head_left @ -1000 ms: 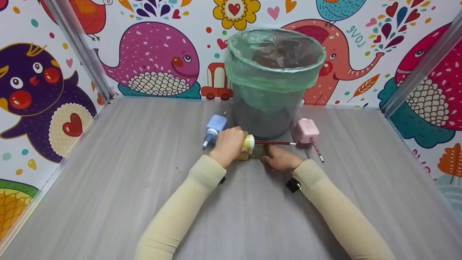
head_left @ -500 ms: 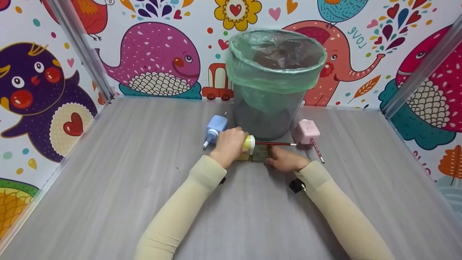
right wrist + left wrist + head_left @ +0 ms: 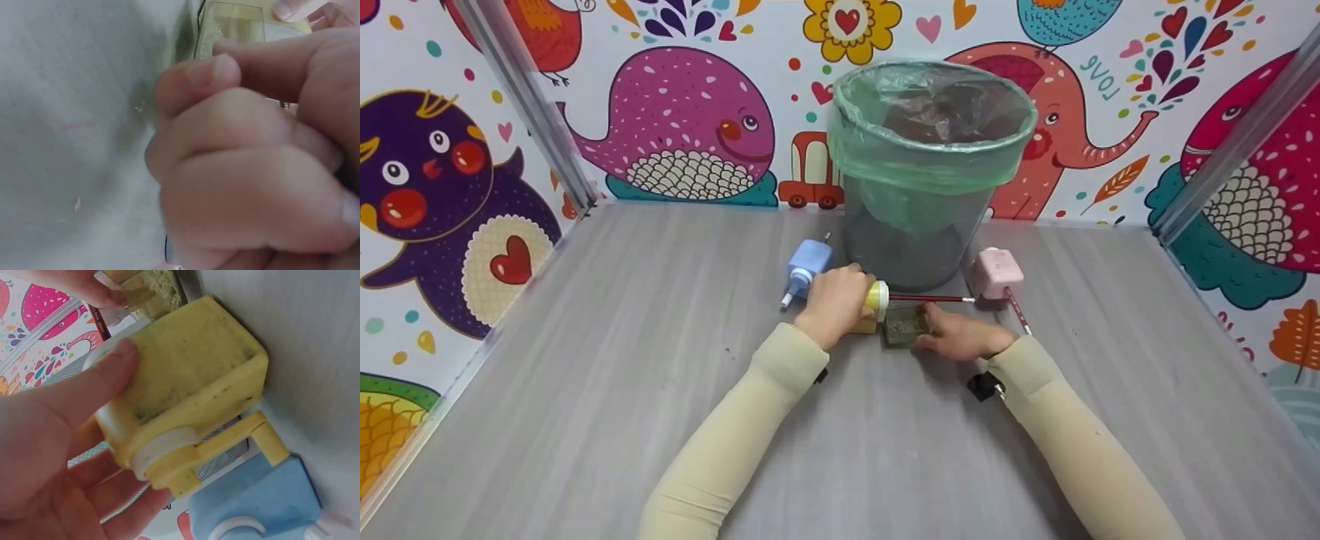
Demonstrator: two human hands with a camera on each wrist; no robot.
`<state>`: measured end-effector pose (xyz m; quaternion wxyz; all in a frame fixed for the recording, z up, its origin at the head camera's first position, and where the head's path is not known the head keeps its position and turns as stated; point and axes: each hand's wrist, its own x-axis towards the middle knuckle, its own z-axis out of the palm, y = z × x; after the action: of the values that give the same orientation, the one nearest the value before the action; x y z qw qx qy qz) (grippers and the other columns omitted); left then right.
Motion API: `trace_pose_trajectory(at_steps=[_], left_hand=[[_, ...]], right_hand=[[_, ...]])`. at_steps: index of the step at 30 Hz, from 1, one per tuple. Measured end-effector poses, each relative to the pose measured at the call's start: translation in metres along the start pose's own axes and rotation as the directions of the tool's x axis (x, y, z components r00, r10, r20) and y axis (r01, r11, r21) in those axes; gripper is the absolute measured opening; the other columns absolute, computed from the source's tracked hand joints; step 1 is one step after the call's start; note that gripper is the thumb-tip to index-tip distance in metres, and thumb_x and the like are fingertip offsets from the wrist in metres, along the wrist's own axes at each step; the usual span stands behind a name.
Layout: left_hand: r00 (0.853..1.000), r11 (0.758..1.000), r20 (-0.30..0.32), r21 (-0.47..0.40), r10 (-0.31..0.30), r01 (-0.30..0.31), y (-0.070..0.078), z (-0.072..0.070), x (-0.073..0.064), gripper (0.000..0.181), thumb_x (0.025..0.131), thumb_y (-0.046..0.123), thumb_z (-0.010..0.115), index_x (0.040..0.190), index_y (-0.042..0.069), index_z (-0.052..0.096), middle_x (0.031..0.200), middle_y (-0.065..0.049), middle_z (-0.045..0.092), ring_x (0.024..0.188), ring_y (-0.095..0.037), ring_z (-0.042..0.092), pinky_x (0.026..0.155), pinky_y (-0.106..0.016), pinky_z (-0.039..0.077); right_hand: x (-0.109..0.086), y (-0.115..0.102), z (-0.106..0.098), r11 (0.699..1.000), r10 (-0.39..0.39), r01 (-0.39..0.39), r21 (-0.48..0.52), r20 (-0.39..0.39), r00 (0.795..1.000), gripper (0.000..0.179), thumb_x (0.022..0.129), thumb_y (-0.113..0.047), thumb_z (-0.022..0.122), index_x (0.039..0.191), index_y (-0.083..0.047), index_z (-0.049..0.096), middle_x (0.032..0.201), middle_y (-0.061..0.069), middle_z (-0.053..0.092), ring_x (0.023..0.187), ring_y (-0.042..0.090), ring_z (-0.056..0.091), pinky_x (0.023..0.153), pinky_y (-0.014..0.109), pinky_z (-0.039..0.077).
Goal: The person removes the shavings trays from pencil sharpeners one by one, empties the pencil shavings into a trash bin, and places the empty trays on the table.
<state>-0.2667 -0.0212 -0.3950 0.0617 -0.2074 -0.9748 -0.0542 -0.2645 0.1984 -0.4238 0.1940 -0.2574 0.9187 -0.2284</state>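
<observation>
My left hand (image 3: pixel 840 300) grips a yellow hand-crank pencil sharpener (image 3: pixel 197 360), thumb on one side of its body. Its yellow crank (image 3: pixel 225 444) points towards a blue sharpener (image 3: pixel 259 500) close by. With thumb and finger, my right hand (image 3: pixel 958 331) pinches a clear shavings drawer (image 3: pixel 904 327) just right of the yellow sharpener. Pencil shavings lie in the drawer. A dark red pencil (image 3: pixel 930 298) extends rightward from the sharpener's white end; whether it sits in the hole I cannot tell. In the right wrist view my curled fingers (image 3: pixel 242 152) cover part of the drawer.
Behind the hands stands a bin (image 3: pixel 919 232) with a green liner. A pink sharpener (image 3: pixel 1000 274) with a patterned pencil (image 3: pixel 1018 311) sits to its right. Patterned panels (image 3: pixel 690 120) border the grey table (image 3: pixel 885 450). A few tiny scraps lie on the tabletop.
My right hand has drawn the drawer to the right and towards me, away from the yellow sharpener, so more of its inside shows. My left hand keeps its grip in place.
</observation>
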Motion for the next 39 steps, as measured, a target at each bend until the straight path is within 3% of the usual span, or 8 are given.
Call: trace_pose_trajectory(at_steps=[12,18,24,32,39], left_hand=[[1.000,1.000,0.012,0.009,-0.004,0.003,-0.001,0.000,0.000,0.042,0.083,0.040,0.081,0.111,0.009,0.074,0.102,-0.010,0.072,0.093,-0.027,0.071,0.079,-0.044,0.059],[1.000,1.000,-0.006,0.016,0.007,-0.007,-0.001,0.001,0.000,0.041,0.082,0.039,0.082,0.110,0.009,0.074,0.102,-0.010,0.072,0.092,-0.028,0.071,0.077,-0.044,0.059],[1.000,1.000,-0.026,0.008,0.010,-0.010,0.000,0.001,-0.001,0.039,0.083,0.037,0.081,0.110,0.011,0.074,0.102,-0.010,0.072,0.092,-0.028,0.071,0.076,-0.045,0.059],[1.000,1.000,-0.021,-0.002,0.006,-0.006,0.000,0.001,-0.002,0.040,0.083,0.038,0.081,0.111,0.010,0.074,0.102,-0.010,0.072,0.092,-0.028,0.071,0.076,-0.044,0.058],[1.000,1.000,-0.010,-0.013,0.002,-0.002,0.000,0.000,-0.002,0.039,0.084,0.036,0.080,0.111,0.009,0.074,0.103,-0.011,0.072,0.092,-0.028,0.070,0.077,-0.045,0.058]], right_hand=[[-0.009,-0.005,-0.010,0.999,-0.002,0.004,-0.050,0.049,0.999,0.049,0.102,-0.023,0.054,0.137,0.006,0.036,0.121,0.020,0.059,0.109,0.028,0.058,0.098,0.050,0.046],[-0.015,-0.005,-0.019,1.000,0.018,-0.017,-0.016,0.061,0.998,0.050,0.102,-0.026,0.056,0.139,0.002,0.037,0.113,0.016,0.063,0.092,0.018,0.064,0.082,0.037,0.053],[-0.020,-0.005,-0.026,1.000,-0.013,0.013,0.006,0.055,0.998,0.046,0.101,-0.024,0.058,0.137,0.000,0.042,0.093,0.010,0.066,0.078,0.011,0.062,0.069,0.029,0.049],[-0.019,-0.011,-0.037,0.998,-0.052,0.050,0.044,0.039,0.998,0.055,0.101,-0.020,0.059,0.148,-0.005,0.034,0.103,0.011,0.062,0.078,0.014,0.058,0.069,0.029,0.048],[-0.019,-0.010,-0.041,0.999,-0.006,0.007,0.049,-0.016,1.000,0.051,0.101,-0.024,0.060,0.140,0.002,0.041,0.096,0.009,0.061,0.078,0.014,0.057,0.069,0.029,0.047]])
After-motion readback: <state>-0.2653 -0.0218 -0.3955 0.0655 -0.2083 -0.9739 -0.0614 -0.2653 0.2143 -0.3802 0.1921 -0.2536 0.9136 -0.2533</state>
